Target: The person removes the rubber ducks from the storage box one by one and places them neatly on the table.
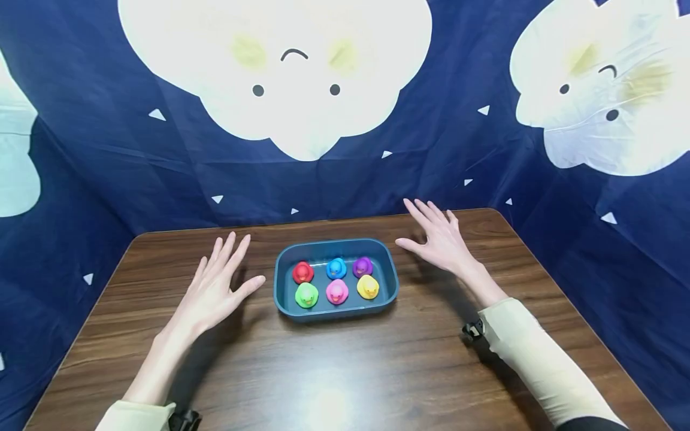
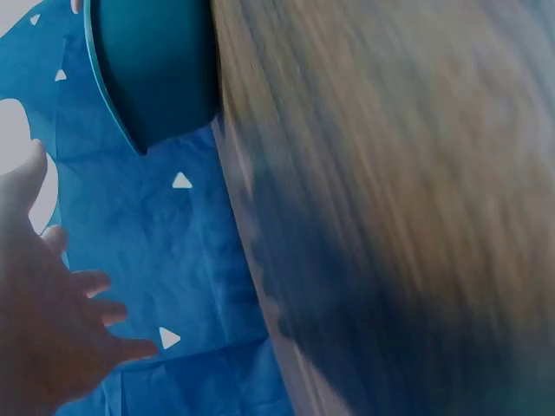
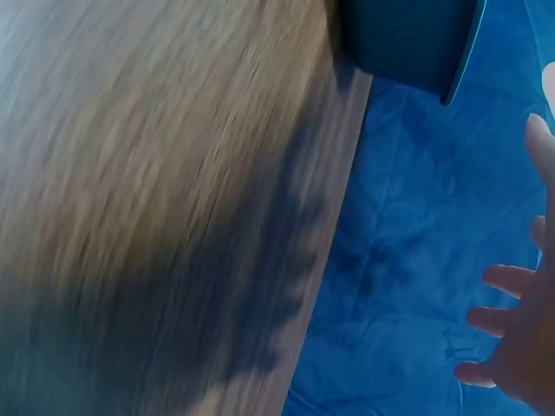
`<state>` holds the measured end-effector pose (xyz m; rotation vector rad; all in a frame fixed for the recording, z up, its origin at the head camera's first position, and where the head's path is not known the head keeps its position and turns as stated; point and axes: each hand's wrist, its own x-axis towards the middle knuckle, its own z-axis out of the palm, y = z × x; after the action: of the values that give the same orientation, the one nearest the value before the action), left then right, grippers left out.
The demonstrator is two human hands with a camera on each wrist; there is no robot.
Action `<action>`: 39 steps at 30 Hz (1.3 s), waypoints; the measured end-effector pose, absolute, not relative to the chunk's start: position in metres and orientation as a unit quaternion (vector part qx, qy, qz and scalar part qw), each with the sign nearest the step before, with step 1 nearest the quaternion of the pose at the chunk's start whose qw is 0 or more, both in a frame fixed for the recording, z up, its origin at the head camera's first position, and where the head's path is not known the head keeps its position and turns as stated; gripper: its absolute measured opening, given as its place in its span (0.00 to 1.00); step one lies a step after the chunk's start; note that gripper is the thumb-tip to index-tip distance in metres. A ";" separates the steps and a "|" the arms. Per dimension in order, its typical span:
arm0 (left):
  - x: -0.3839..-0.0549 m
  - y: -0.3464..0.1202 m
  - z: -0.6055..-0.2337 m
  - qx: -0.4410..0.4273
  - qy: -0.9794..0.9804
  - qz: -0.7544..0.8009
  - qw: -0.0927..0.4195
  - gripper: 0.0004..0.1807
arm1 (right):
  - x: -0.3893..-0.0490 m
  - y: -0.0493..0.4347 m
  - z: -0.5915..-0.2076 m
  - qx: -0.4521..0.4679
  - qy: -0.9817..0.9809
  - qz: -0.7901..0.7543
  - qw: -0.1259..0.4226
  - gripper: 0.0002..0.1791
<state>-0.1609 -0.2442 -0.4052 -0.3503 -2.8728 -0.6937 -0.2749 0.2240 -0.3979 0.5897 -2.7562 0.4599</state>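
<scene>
A dark blue tray sits on the table, holding two rows of small rubber ducks. At its back are a red duck, a blue duck and a purple duck. In front lie a green duck, a pink duck and a yellow duck. My left hand hovers left of the tray, fingers spread and holding nothing. To the tray's right, my right hand is also raised with spread fingers. Both wrist views show the tray's outer wall, but not the ducks.
The wooden table has rounded back corners. Dark blue cloth with white clouds and triangles hangs behind it and at both sides. Each wrist carries a small black device near the sleeve cuff.
</scene>
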 end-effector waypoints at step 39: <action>-0.169 -0.229 -0.410 -0.100 -0.907 -0.403 -0.073 0.37 | -0.261 0.161 -0.396 0.263 -0.920 0.235 0.169 0.35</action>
<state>-0.1691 -0.2287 -0.4101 -0.3311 -2.9883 -1.3286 -0.2609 0.1615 -0.3963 0.7471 -2.6165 0.6681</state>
